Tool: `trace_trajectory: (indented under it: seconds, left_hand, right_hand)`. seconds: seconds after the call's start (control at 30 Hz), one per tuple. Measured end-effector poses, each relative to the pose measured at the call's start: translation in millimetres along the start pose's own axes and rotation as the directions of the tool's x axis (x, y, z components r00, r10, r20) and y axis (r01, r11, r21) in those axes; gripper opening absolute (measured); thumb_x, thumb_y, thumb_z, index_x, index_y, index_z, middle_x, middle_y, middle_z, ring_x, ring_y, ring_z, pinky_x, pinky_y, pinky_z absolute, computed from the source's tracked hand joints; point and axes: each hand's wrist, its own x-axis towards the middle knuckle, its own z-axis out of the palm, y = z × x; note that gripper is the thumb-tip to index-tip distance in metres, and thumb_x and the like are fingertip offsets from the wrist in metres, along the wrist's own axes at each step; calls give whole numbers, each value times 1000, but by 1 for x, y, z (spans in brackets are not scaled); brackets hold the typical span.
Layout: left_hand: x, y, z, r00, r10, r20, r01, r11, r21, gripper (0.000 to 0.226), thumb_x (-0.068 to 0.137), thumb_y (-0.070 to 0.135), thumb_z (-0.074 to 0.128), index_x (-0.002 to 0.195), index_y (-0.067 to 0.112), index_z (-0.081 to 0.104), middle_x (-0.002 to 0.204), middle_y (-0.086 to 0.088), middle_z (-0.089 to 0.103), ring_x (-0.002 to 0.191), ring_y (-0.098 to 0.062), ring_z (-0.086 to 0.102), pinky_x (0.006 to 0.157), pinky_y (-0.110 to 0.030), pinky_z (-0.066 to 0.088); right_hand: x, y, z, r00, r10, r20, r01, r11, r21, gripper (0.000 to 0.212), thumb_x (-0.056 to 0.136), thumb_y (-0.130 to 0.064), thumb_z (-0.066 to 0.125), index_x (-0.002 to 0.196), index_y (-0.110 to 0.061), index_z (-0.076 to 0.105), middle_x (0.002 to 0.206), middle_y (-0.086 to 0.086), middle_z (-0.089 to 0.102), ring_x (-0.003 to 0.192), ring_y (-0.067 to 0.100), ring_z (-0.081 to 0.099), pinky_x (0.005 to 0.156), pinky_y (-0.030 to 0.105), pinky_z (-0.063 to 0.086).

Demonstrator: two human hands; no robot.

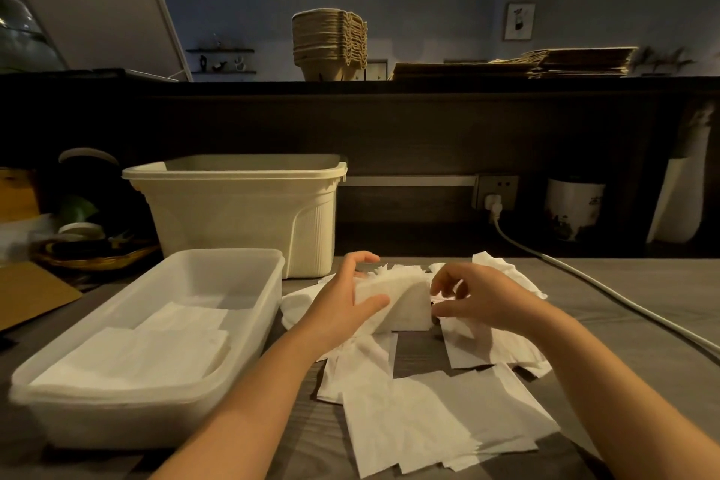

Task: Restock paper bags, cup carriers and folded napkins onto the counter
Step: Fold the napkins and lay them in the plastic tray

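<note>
A thick stack of folded white napkins [405,302] stands on edge on the grey table. My left hand [343,300] grips its left end, thumb in front and fingers behind. At the stack's right end my right hand [475,300] has its fingers curled, fingertips against the napkins. Loose unfolded napkins [440,421] lie scattered on the table below my hands. A clear plastic tray [249,327] at the left holds flat folded napkins [148,351]. On the high counter stand a stack of pulp cup carriers [329,45] and flat brown paper bags [545,64].
A cream plastic bin [249,207] stands behind the tray. A white power cord [600,284] runs from a wall socket [496,193] across the table's right side. A basket of small items [89,245] sits at far left; a white jar [572,207] at right.
</note>
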Motion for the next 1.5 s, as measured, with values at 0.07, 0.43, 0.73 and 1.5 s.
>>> trace_trajectory:
  seconds: [0.07, 0.43, 0.73, 1.5]
  left_hand:
    - [-1, 1, 0, 1000, -4, 13, 4, 1000, -1, 45, 91, 21, 58, 124, 37, 33, 110, 7, 42, 92, -9, 51, 54, -10, 43]
    - [-6, 10, 2, 992, 86, 94, -83, 996, -43, 18, 91, 23, 58, 102, 36, 54, 99, 17, 52, 83, -3, 51, 57, -8, 40]
    - [-3, 3, 1, 981, 192, 29, -192, 939, 286, 33, 92, 30, 54, 124, 35, 46, 118, 14, 43, 106, -7, 48, 86, -26, 51]
    - [-5, 3, 3, 990, 98, 100, -107, 991, 83, 64, 80, 23, 72, 121, 50, 30, 117, 13, 43, 102, -6, 50, 87, -23, 49]
  right_hand:
    - [1, -2, 2, 1000, -19, -18, 20, 999, 48, 31, 79, -30, 71, 97, -33, 47, 109, -12, 47, 92, 4, 49, 69, 9, 45]
    - [-6, -16, 11, 985, -155, -76, 162, 982, 93, 56, 82, -30, 67, 131, -34, 42, 123, -12, 50, 111, 8, 48, 79, 11, 44]
    - [-10, -20, 6, 995, -89, 52, 92, 994, -55, 39, 92, -30, 55, 129, -22, 49, 125, 0, 55, 103, 13, 54, 85, 22, 47]
    - [-12, -16, 1, 996, -44, 75, 56, 984, -169, 37, 88, -36, 60, 123, -26, 55, 117, -3, 61, 93, 9, 52, 78, 18, 44]
